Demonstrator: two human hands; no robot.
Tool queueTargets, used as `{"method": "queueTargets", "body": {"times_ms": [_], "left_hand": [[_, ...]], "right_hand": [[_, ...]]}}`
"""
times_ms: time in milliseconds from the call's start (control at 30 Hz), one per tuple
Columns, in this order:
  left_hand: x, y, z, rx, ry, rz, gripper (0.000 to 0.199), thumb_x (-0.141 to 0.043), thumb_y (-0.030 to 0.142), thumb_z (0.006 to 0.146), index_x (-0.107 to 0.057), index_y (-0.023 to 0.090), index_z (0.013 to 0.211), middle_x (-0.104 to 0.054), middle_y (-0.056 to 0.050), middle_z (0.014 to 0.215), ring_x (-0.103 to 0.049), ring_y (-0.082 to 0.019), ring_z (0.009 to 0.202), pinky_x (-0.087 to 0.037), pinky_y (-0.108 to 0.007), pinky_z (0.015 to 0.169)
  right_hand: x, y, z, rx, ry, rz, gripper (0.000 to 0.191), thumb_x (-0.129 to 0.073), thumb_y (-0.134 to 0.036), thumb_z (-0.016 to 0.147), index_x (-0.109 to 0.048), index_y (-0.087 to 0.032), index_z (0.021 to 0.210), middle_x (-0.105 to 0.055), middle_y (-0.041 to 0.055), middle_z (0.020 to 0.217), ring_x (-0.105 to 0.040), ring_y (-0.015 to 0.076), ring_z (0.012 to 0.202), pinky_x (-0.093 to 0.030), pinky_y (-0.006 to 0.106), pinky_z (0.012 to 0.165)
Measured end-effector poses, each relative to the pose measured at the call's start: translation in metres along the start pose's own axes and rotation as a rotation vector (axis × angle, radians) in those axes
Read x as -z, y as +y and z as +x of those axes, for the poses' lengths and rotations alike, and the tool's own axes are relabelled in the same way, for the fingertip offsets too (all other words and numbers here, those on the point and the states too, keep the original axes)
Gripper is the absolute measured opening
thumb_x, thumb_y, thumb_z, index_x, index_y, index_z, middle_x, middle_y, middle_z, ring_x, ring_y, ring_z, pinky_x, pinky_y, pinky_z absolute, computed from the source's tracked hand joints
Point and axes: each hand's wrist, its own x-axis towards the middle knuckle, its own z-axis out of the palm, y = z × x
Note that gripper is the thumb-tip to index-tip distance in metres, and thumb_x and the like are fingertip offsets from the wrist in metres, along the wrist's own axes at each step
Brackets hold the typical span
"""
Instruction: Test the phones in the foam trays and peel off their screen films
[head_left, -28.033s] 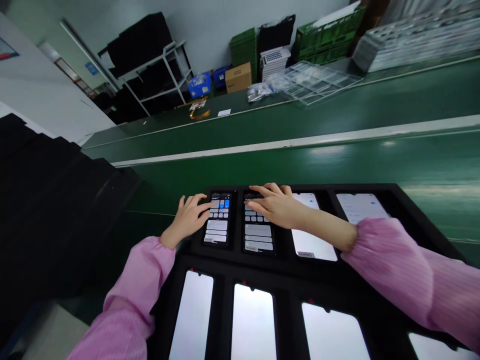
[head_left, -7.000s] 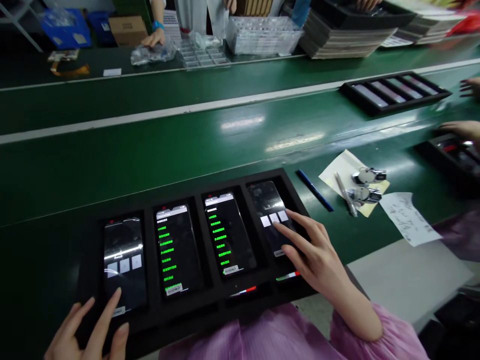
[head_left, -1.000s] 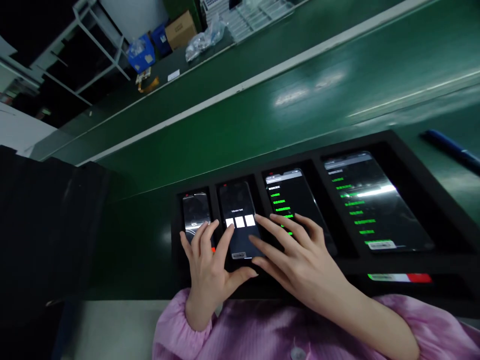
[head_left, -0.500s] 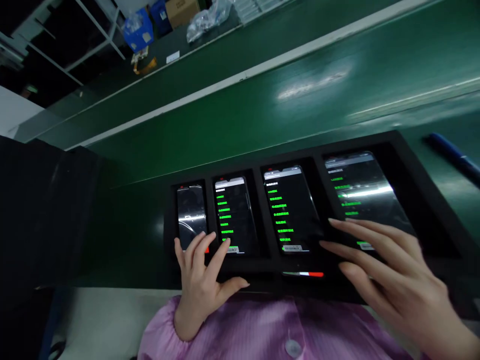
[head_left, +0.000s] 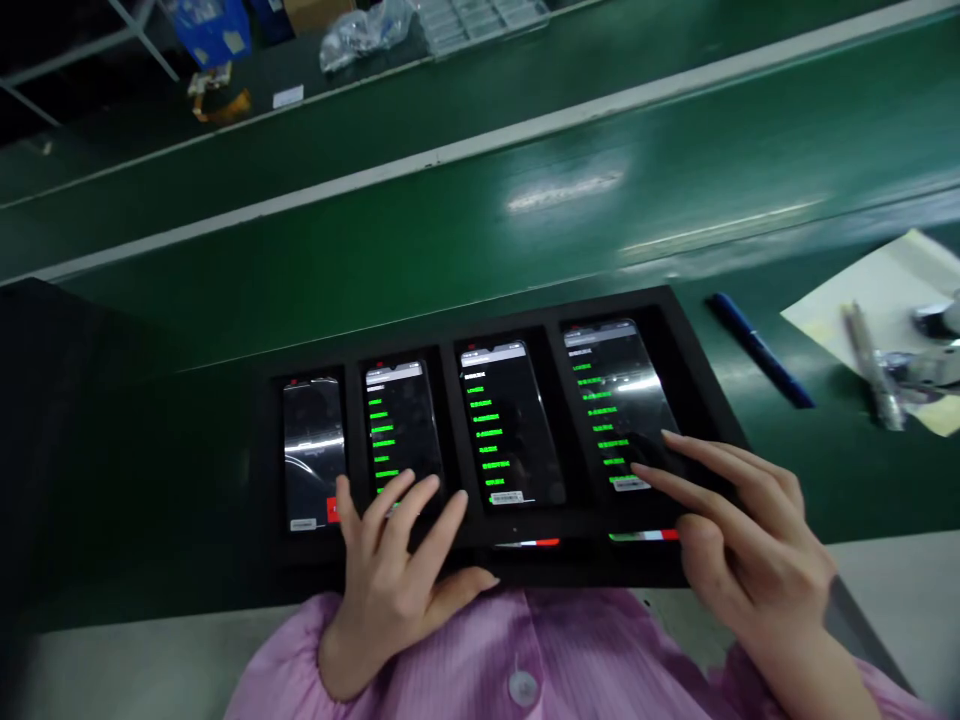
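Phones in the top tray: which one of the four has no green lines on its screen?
The leftmost phone: it shows a red block at lower right, while the other three phones show green lines.

From my end I'm seeing glossy, glass-like phone screens (head_left: 521, 430) in a matt black tray (head_left: 690, 370); the smooth green counter (head_left: 450, 250) is gleaming, crumpled clear plastic (head_left: 364, 38) is glinting, and pink cloth (head_left: 592, 640) is showing fine ribbing.

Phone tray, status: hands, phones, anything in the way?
Left hand open, right hand open at rightmost phone, touch unclear. Black tray holds four phones, three showing green text. Left hand hides part of second phone from left.
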Motion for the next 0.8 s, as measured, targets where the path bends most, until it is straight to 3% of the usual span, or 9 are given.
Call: {"method": "queueTargets", "body": {"times_ms": [167,467,567,667,800], "left_hand": [[-0.017,0.021,0.024,-0.038,-0.048,-0.011,0.045,-0.053,0.054,0.106,-0.075,0.021,0.128,-0.068,-0.012,0.130,-0.055,-0.029,0.130,-0.004,-0.065,0.135],[-0.024,0.026,0.026,-0.038,-0.076,0.021,0.056,-0.049,0.064,0.105,-0.073,0.022,0.133,-0.070,-0.014,0.131,-0.058,-0.031,0.128,-0.001,-0.068,0.134],[-0.019,0.020,0.017,-0.054,-0.017,-0.001,0.060,-0.049,0.063,0.105,-0.068,0.016,0.138,-0.068,-0.017,0.128,-0.060,-0.032,0.127,-0.012,-0.070,0.133],[-0.008,0.007,-0.002,-0.022,-0.008,0.020,0.060,-0.055,0.056,0.104,-0.061,0.016,0.148,-0.067,-0.017,0.127,-0.062,-0.031,0.125,-0.016,-0.067,0.135],[0.022,-0.030,-0.040,0.164,0.053,0.131,0.057,-0.064,0.046,0.099,-0.059,0.026,0.152,-0.068,-0.012,0.125,-0.064,-0.030,0.121,-0.015,-0.063,0.136]], "right_hand": [[0.002,0.007,-0.006,-0.036,0.022,-0.009,0.030,-0.052,-0.017,0.103,-0.077,-0.023,0.117,-0.068,0.0103,0.136,-0.066,0.0308,0.120,-0.055,0.049,0.099],[0.008,0.014,-0.009,-0.029,0.001,-0.032,0.043,-0.050,-0.018,0.103,-0.072,-0.031,0.137,-0.066,0.0100,0.139,-0.066,0.0327,0.121,-0.058,0.050,0.097],[0.007,0.015,-0.009,-0.009,-0.003,-0.032,0.044,-0.050,-0.017,0.104,-0.070,-0.031,0.140,-0.066,0.0107,0.139,-0.065,0.0323,0.122,-0.057,0.050,0.097],[0.004,0.015,-0.009,0.017,-0.021,-0.029,0.042,-0.050,-0.019,0.105,-0.068,-0.029,0.141,-0.065,0.0121,0.140,-0.065,0.0325,0.123,-0.056,0.049,0.098],[0.006,0.014,-0.012,0.018,-0.121,-0.120,0.043,-0.056,-0.028,0.106,-0.065,-0.033,0.148,-0.061,0.0119,0.150,-0.062,0.0370,0.128,-0.052,0.055,0.102]]}}
